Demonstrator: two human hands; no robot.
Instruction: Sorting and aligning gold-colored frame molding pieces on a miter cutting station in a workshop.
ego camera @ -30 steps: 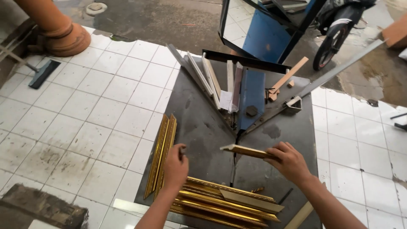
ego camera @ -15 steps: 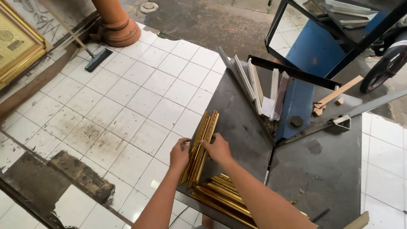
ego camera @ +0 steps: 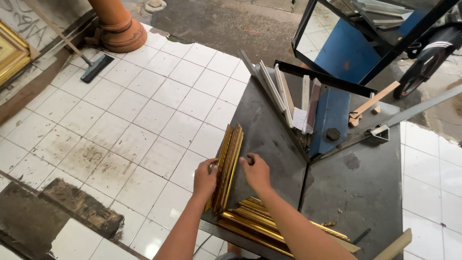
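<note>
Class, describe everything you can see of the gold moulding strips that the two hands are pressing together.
The gold moulding strips are long, ridged frame lengths with a shiny gilt finish, standing on edge side by side at the left edge of the dark metal table. The left hand and right hand clamp them from either side. Their near ends meet more gold strips lying flat.

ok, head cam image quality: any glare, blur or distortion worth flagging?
Head view: soft, even daylight, with no hard shadows under the left hand or right hand; the upright gold moulded frame strips they grip are sharp, with bright sheen along the ridges; the white floor tiles show mild glare; the dark metal worktable edges flare outward, wide-angle distortion; no motion blur.
</note>
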